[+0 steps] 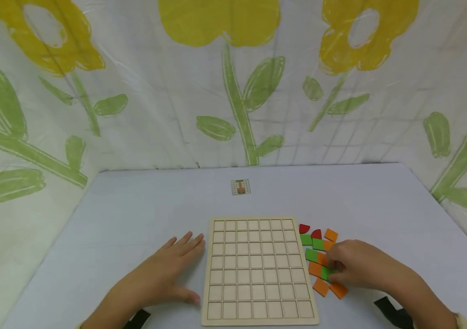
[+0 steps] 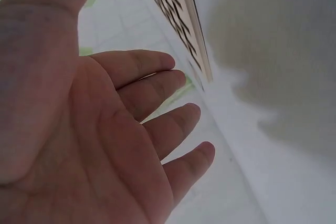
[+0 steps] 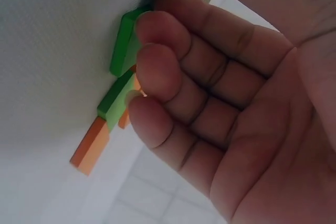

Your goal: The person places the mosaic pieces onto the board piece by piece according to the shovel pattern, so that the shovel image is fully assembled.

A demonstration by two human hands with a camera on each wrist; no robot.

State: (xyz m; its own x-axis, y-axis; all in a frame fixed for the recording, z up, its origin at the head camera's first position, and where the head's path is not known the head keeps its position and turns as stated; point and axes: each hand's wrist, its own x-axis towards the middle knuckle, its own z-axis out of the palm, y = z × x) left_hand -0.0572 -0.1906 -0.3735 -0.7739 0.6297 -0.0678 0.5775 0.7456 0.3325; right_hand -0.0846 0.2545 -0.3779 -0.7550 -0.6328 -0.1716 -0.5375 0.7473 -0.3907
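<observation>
A pale wooden grid board (image 1: 258,268) lies flat in the middle of the table. Beside its left edge, my left hand (image 1: 171,269) rests with fingers spread and holds nothing; its bare palm (image 2: 105,129) fills much of the left wrist view. To the right of the board, my right hand (image 1: 358,265) bends over a cluster of small tiles, thumb and index finger pinching a green tile (image 1: 326,273). Its other fingers are curled in the right wrist view, near a green tile (image 3: 123,40) and an orange tile (image 3: 90,145). Fingers partly hide the pinched tile.
Around the right hand lie several orange tiles (image 1: 321,287) and green tiles (image 1: 306,239), plus two red quarter-round pieces (image 1: 304,228). A small picture card (image 1: 240,187) with a grid lies behind the board. A flower-painted curtain (image 1: 155,100) hangs past the table's far edge.
</observation>
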